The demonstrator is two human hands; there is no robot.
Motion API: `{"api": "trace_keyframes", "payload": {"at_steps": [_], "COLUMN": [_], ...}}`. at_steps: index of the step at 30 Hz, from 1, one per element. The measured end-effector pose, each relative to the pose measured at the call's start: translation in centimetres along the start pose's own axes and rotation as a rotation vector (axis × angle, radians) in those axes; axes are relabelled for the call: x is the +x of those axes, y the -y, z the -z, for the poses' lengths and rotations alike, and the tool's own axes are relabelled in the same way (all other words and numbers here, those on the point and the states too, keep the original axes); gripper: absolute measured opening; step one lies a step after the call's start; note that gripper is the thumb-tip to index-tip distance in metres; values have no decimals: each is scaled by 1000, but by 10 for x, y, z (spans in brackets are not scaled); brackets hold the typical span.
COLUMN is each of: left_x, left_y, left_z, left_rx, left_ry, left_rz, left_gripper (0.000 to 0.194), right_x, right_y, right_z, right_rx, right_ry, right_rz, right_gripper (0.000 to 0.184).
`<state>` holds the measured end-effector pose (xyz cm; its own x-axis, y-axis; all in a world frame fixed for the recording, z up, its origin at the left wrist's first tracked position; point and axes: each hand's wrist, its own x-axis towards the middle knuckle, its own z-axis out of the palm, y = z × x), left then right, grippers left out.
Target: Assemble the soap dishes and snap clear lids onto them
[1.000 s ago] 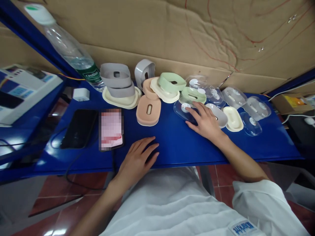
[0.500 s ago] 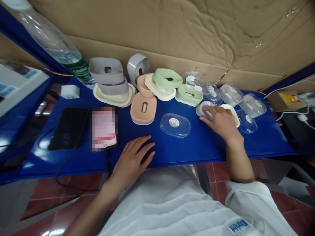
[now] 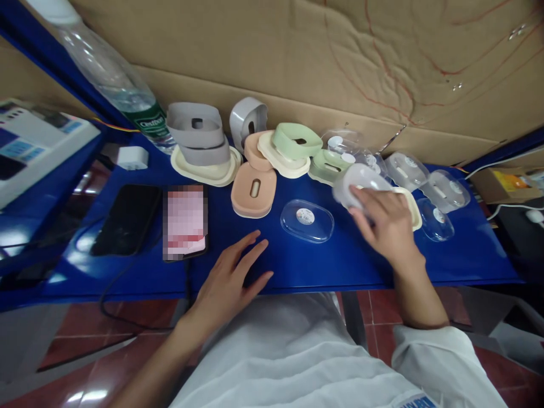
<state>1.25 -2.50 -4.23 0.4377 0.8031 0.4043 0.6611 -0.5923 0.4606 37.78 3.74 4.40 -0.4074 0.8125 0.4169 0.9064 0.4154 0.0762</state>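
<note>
My right hand (image 3: 385,221) has its thumb and fingers closed around a light grey plastic soap dish (image 3: 361,180), which is lifted and tilted, slightly blurred by motion. Behind that hand a cream tray (image 3: 413,207) is partly covered. My left hand (image 3: 236,269) hovers or rests near the table's front edge, fingers spread, holding nothing. Between the hands lies a clear oval lid (image 3: 314,228) with a round sticker. An orange soap dish (image 3: 254,198) with a slot sits beyond my left hand. Green soap dishes (image 3: 297,141) are piled behind, touching cream and orange pieces.
Grey dishes (image 3: 194,127) are stacked at the back left beside a water bottle (image 3: 147,116). A black phone (image 3: 127,218), a pixelated screen (image 3: 185,221) and a white charger (image 3: 133,157) occupy the left. Several clear lids (image 3: 446,190) stand at the right. Cardboard (image 3: 255,51) walls the back.
My right hand has closed on the light grey soap dish and raised it off the table, tilting it. My left hand stays almost in place, fingers slightly more spread. The camera view has shifted a little.
</note>
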Motion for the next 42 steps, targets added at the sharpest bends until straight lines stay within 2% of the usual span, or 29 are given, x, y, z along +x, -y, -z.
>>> {"api": "trace_keyframes", "payload": {"at_steps": [3,5,7,9,12,14,16,19,21,23,27,30,33,36,39,42], "left_x": [-5,-6,-4,-2,-1,-2,-2,-2,-1,-1,0,1,2,3,3,4], "left_y": [2,2,1,0,-1,-1,-2,-3,-3,-4,-4,-3,-3,-3,-3,-4], "left_z": [4,7,9,10,9,9,9,9,9,10,9,8,5,2,0,-3], "left_rx": [-70,-61,-30,-13,-13,-19,-23,-35,-39,-36,-33,-32,-26,5,48,70], "left_ry": [-35,-2,52,84,86,76,50,7,-16,-41,-71,-60,-45,-47,-50,-48], "left_rz": [-88,-161,-203,-217,-218,-210,-184,-133,-106,-69,27,42,35,46,62,74], "left_gripper": [89,90,79,64,52,51,51,51,52,53,47,43,43,45,47,48], "right_x": [-5,-8,-10,-11,-7,-4,0,5,7,8,7,8,7,-6,-33,-68], "right_y": [41,65,82,89,83,71,55,32,21,15,17,19,11,-5,-18,-19], "right_z": [-7,-19,-32,-41,-47,-45,-42,-40,-40,-42,-46,-45,-37,-26,-20,-17], "right_rx": [170,239,274,302,405,474,474,405,357,303,253,226,123,24,-35,-67], "right_ry": [-22,-30,-57,-84,-104,-98,-60,35,96,139,224,236,190,179,189,161], "right_rz": [495,727,823,838,801,720,531,161,25,-2,91,120,32,-100,-226,-291], "right_gripper": [39,38,39,40,46,52,45,36,35,35,38,38,41,47,53,43]}}
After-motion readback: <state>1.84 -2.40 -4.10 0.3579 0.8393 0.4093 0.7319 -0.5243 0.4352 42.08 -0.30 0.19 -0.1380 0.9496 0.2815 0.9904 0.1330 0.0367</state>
